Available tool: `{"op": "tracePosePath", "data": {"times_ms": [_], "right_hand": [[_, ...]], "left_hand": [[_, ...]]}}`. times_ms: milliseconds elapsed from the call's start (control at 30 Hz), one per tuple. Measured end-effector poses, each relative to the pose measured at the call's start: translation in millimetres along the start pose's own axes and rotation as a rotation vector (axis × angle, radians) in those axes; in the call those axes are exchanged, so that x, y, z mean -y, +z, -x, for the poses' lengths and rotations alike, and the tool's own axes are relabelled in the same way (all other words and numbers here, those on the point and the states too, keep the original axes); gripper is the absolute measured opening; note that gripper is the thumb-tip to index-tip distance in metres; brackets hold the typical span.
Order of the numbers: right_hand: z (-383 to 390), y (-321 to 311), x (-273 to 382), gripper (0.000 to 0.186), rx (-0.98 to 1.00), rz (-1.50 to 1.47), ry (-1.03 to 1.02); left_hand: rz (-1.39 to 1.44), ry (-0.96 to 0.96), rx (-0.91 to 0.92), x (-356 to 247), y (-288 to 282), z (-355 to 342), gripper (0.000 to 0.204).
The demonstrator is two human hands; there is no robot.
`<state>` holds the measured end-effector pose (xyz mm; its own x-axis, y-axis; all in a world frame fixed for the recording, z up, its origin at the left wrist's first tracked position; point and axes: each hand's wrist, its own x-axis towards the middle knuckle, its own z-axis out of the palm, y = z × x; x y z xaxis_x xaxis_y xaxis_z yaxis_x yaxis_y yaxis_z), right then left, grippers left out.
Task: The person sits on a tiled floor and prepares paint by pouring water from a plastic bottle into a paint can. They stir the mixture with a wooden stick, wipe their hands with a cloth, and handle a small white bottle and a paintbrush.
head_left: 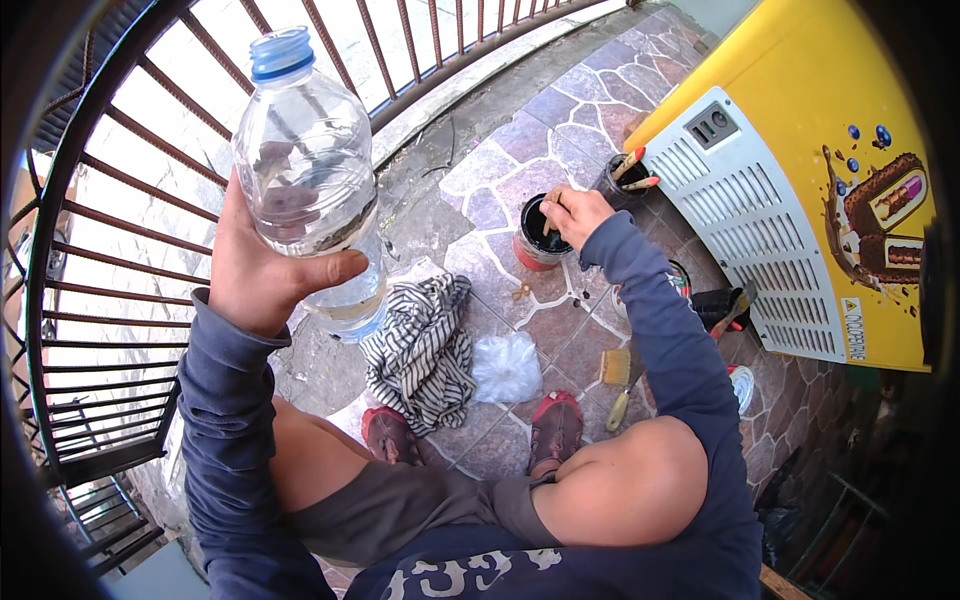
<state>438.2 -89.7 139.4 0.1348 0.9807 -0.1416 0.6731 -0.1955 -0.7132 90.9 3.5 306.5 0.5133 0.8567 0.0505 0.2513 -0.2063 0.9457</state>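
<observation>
My left hand (250,268) is wrapped round a large clear plastic bottle (305,130), held up at the left. The bottle is uncapped, with a blue neck, and a little clear liquid seems to sit low in it. Out ahead, my right hand (582,214) pinches a thin wooden stick (548,222). Its lower end dips into an open can (536,258) with a red lower side, holding black paint-like liquid. Beside that can stands a dark container (612,192) with several red-tipped brushes in it.
A striped cloth (418,345) and a clear plastic bag (506,367) lie before my feet. On the right are a flat brush (615,368) and a yellow freezer-like cabinet (780,60) with a grey vented panel. A barred metal railing (130,215) curves along the left.
</observation>
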Motion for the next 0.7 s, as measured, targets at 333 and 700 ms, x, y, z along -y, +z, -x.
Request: {"op": "tracePosePath", "data": {"times_ms": [333,700], "right_hand": [[16,-12,-19,0.03,-0.285,-0.133,0.211],[72,-52,20,0.056,0.395,-0.109,0.674]], "left_hand": [[-0.009,0.028,-0.032,-5,-13,8,0.103],[-0.053,0.144,-0.035,10,-5,-3,0.098]]}}
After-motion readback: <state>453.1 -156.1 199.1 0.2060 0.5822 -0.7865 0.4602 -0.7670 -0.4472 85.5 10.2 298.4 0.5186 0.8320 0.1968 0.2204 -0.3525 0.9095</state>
